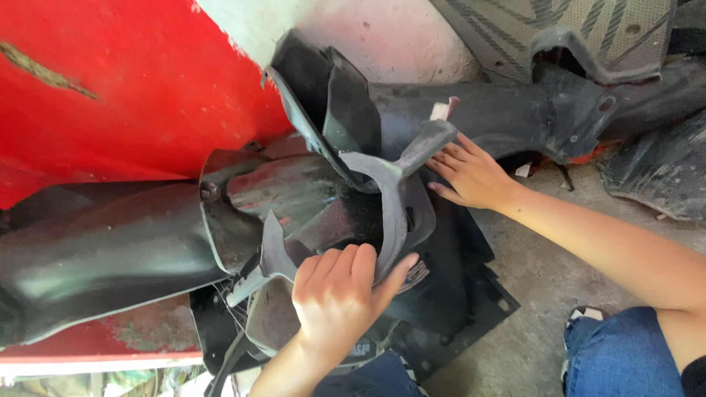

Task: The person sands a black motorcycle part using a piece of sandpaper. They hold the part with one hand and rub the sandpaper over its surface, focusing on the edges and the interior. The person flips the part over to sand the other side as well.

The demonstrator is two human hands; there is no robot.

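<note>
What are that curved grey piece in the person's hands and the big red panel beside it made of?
The curved grey fender-like piece looks like moulded plastic, matte and dusty, with thin flexible edges. The big red panel looks like glossy painted bodywork, scratched; plastic or metal, I cannot tell.

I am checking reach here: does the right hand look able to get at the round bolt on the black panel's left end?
Probably not directly. The right hand rests on the grey curved bracket, and that bracket and raised black plastic stand between it and the bolt. The left hand looks closer.

black plastic fairing, red body panel, blue jeans.
</note>
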